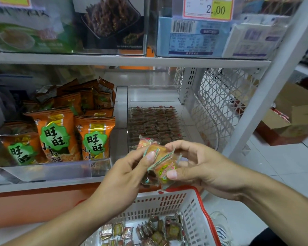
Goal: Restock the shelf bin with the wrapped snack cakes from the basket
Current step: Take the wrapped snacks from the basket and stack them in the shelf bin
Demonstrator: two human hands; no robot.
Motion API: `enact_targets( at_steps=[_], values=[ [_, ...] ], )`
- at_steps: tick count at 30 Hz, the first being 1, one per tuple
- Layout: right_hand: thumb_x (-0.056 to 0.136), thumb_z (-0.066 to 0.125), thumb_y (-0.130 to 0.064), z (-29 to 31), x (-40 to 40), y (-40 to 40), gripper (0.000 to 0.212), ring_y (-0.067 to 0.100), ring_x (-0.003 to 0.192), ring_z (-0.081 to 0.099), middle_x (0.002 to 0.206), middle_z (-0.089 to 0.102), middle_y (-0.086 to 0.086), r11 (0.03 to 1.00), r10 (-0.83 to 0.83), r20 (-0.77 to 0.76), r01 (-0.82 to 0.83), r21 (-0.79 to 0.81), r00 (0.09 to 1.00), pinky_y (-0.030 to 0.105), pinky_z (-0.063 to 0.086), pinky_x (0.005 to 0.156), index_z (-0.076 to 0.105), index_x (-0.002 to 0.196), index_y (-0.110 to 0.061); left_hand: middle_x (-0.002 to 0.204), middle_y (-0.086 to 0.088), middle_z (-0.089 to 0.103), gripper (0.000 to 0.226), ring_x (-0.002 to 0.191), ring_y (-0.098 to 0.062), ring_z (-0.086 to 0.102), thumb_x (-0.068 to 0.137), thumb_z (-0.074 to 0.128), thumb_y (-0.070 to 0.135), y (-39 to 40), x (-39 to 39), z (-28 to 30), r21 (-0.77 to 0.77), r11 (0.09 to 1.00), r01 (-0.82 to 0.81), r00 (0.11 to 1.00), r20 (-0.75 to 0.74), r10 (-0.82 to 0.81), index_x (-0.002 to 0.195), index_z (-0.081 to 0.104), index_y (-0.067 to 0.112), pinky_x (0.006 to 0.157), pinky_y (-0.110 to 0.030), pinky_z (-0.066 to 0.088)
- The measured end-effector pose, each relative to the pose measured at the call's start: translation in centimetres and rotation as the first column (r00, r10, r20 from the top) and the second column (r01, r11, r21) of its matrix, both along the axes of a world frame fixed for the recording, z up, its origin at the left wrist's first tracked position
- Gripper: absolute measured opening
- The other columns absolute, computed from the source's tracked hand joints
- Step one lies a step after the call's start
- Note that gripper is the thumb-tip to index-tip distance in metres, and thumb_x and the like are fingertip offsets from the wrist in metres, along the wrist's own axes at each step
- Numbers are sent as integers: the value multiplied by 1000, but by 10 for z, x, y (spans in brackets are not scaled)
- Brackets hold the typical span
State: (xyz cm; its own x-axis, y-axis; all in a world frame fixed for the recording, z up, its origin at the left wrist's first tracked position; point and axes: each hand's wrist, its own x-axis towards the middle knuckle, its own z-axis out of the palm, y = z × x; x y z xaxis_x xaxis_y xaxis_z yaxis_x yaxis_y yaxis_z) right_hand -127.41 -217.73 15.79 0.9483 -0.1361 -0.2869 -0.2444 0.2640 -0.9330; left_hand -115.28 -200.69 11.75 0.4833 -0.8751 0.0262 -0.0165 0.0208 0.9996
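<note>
While both hands hold a small bunch of wrapped snack cakes [159, 163] in the air, just in front of the clear shelf bin [132, 121] and above the basket [194, 219], the step in hand looks like sorting the bunch before it goes in. The left hand [132, 167] pinches the upper cakes, its thumb pressed flat on a wrapper and its fingers curled behind; the right hand [194, 166] clamps the lower cake between thumb and bent fingers. To do this well, the person would likely square the cakes into one flat stack, all facing the same way, then reach over the bin's front wall and lay them on the neat rows already inside, rather than dropping them loose. The cakes are small golden-brown squares in clear crinkly wrappers with green-striped sealed edges and red and green printing; the slick film may let them slide apart. Many more lie jumbled in the basket, so much restocking probably remains.
</note>
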Motion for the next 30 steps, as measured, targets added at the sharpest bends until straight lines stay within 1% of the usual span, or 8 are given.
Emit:
enact_targets(
  at_steps=[5,7,10,14,18,22,27,30],
  values=[
    [71,78,6,18,2,-8,54,32,101,72,121,65,22,967,-74,118,100,-232,990,46,61,81,57,117,-10,109,6,78,36,97,-18,75,89,56,60,-4,-1,0,-36,988,-149,989,18,150,123,67,54,86,-38,63],
    [69,83,0,31,4,-22,55,27,97,74,118,68,15,878,-145,214,226,-423,966,36,61,83,59,116,-16,104,15,77,41,88,-10,76,78,63,63,-6,2,5,-101,959,-266,961,55,273,119,67,59,81,-28,63],
    [75,84,-11,39,9,-47,50,14,90,71,110,67,-7,514,-166,224,279,-811,960,17,52,67,57,113,-28,112,30,70,44,89,-4,75,74,68,58,-13,5,10,-137,934,-329,939,57,339,118,69,56,74,-6,52],
    [75,73,-33,26,29,-73,37,12,89,64,103,64,-6,62,-120,7,15,-998,993,24,50,73,60,109,-26,107,30,72,33,90,-4,75,87,70,39,-23,7,7,-111,924,-366,929,19,370,117,72,51,68,-7,52],
    [78,72,-37,6,51,-85,27,15,78,55,96,64,-4,-16,-110,-265,-269,-963,958,24,42,65,62,101,-27,105,36,70,34,88,-3,74,94,70,28,-27,7,4,-68,922,-380,923,38,383,118,71,51,62,-5,50],
    [81,73,-28,-11,71,-93,45,15,70,59,114,67,4,-59,-217,-443,-464,-884,870,14,41,47,63,124,-20,110,24,72,36,85,-7,74,94,71,25,-29,9,2,-58,913,-403,913,49,406,117,71,52,62,-7,51],
    [90,68,-18,-41,90,-92,31,30,96,66,112,70,11,9,-202,-552,-562,-827,809,29,53,71,64,119,-7,105,34,71,38,88,-26,70,94,71,24,-29,9,1,-23,920,-391,917,69,392,118,70,53,62,-9,53],
    [82,75,-17,-41,93,-93,60,30,103,64,117,64,12,115,-301,-532,-524,-844,791,28,48,69,46,133,-4,114,22,70,39,85,-10,74,94,71,19,-28,11,1,-33,913,-406,911,59,407,119,70,50,62,-5,51]
  ],
)
